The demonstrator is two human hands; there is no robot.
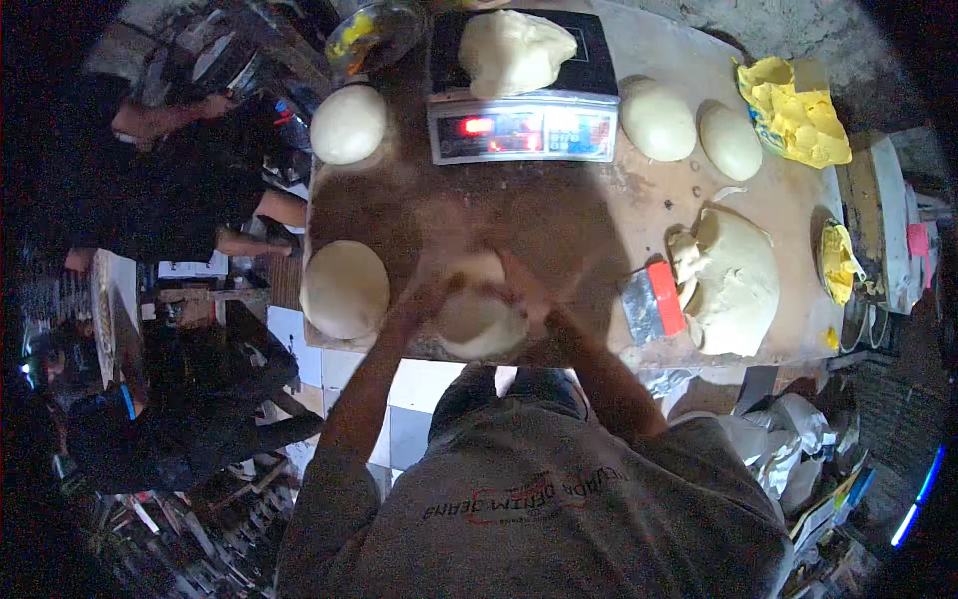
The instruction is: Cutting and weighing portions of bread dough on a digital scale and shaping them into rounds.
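At the table's near edge, both of my hands grip a pale piece of dough [483, 327]. My left hand [446, 287] is on its left side and my right hand [529, 292] on its right, fingers bent in over its top. Shadow and blur hide the exact finger positions. A smooth dough ball [345, 290] rests to the left of my left forearm. On the right, a scraper with a red grip and metal blade [655, 303] leans against a large, uneven mass of dough [733, 285].
Beyond my hands stands a lit digital scale [524, 130] bearing a lump of dough [514, 52]. More dough balls flank it on the wooden table [589, 215]. Crumpled yellow wrapping [793, 112] lies far right. At the left, another person [170, 170] is beside the table.
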